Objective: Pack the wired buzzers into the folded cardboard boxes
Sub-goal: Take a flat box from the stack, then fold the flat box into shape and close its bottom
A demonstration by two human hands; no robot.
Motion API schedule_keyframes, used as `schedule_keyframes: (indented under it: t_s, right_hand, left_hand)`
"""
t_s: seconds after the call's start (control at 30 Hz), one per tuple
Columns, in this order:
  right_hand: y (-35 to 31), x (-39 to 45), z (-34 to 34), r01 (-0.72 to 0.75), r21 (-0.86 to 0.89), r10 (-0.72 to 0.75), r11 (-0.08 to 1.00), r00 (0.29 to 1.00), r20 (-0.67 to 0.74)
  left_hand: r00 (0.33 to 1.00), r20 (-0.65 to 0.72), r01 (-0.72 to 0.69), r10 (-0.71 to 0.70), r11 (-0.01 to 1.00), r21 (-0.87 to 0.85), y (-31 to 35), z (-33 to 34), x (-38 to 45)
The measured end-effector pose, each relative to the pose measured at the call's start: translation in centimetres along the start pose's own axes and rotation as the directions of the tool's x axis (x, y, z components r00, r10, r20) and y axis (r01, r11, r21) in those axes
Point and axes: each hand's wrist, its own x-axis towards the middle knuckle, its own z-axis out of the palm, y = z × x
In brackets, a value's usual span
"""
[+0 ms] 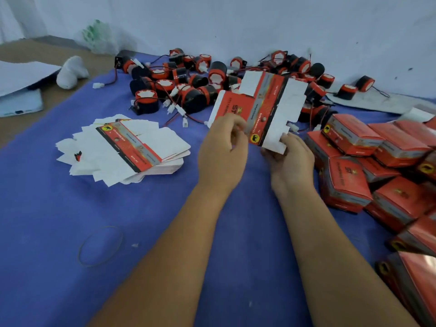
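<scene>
Both hands hold one flat, unfolded box blank above the blue cloth. The left hand has its fingers curled, pinching the blank's lower left edge; the right hand grips the white flap at the lower right corner. The blank is not yet formed into a box and holds nothing.

Left to right across the work surface:

A stack of flat blanks lies fanned on the cloth, well left of the hands. A fair number remain to be folded.

A rubber band lies loose on the cloth, nearer the camera.

A heap of buzzers, black and red with trailing wires and white plugs, sits along the wall behind the held blank. None is in either hand. Many remain unpacked.

A pile of closed red boxes occupies the right side, just beside the right hand. These appear finished, though their contents cannot be seen.

Assessment: the job is partway through. The current step is forming the next box; filling it has not begun.
</scene>
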Motion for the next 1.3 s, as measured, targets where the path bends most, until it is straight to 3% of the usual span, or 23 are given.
schedule_keyframes:
  t_s: [0.1,0.17,0.3,0.4,0.5,0.57,0.63,0.73,0.83,0.9,1.0,1.07,1.13,1.23,1.3]
  right_hand:
    - [-0.8,-0.6,-1.4,0.012,-0.127,0.006,0.992,0.99,0.142]
    - [-0.8,-1.3,-1.8,0.156,-0.349,-0.08,0.924,0.971,0.223]
    - [0.1,-2.5,-1.0,0.531,-0.633,-0.385,0.563,0.847,0.367]
    - [0.1,-2.8,-0.9,0.619,-0.707,-0.517,0.341,0.752,0.409]
    - [-0.1,-2.9,-1.2,0.672,-0.702,-0.534,0.237,0.693,0.484]
    - [-0.1,-3.1,-1.1,0.646,-0.718,-0.512,0.259,0.722,0.465]
    - [-0.2,-3.0,-1.2,0.603,-0.734,-0.531,0.313,0.752,0.392]
    - [-0.9,-2.3,-1.4,0.481,-0.718,-0.568,0.503,0.81,0.145]
    - [-1.7,-1.7,-1.6,0.387,-0.575,-0.527,0.72,0.845,-0.09]
    - [-1.9,-1.6,-1.4,0.401,-0.513,-0.539,0.759,0.829,-0.15]
    - [-2.1,-1.9,-1.1,0.422,-0.357,-0.511,0.833,0.834,-0.208]
    - [-2.1,-2.1,-1.0,0.416,-0.278,-0.473,0.866,0.861,-0.186]
    - [-2.0,-2.7,-0.7,0.451,-0.32,-0.497,0.833,0.864,-0.076]
    - [-1.3,-3.7,-0.1,0.577,-0.436,-0.538,0.691,0.813,0.224]
    - [-0.7,-4.2,0.0,0.619,-0.461,-0.449,0.636,0.782,0.432]
  left_hand:
    - [0.988,-0.027,0.153,-0.154,0.988,-0.038,-1.1,-0.2,0.8]
    - [0.989,-0.039,0.137,-0.141,0.986,-0.091,-1.4,-0.3,1.0]
    - [0.992,-0.125,-0.042,0.031,0.995,-0.087,-0.6,-0.5,1.2]
    - [0.952,-0.234,-0.207,0.198,0.978,-0.016,0.0,-0.6,1.2]
    - [0.961,-0.167,-0.221,0.219,0.975,0.007,0.4,-0.4,1.0]
    - [0.973,-0.144,-0.183,0.181,0.983,-0.002,0.3,-0.3,0.8]
    - [0.965,-0.093,-0.243,0.243,0.97,0.019,0.3,-0.5,0.7]
    - [0.917,0.137,-0.385,0.376,0.922,0.047,-0.1,-0.5,0.6]
    - [0.882,0.314,-0.423,0.35,0.882,0.205,-0.3,0.0,0.3]
    - [0.861,0.39,-0.439,0.326,0.864,0.247,-0.7,0.4,0.3]
    - [0.847,0.424,-0.425,0.322,0.889,0.173,-0.8,0.5,0.5]
    - [0.877,0.312,-0.412,0.364,0.905,0.104,-0.7,0.5,0.6]
    - [0.924,0.175,-0.353,0.34,0.934,0.052,-0.5,0.3,0.6]
    - [0.975,0.05,-0.219,0.219,0.976,0.004,-0.4,-0.2,0.7]
    - [0.99,-0.029,-0.137,0.136,0.99,-0.043,-0.1,-0.6,0.9]
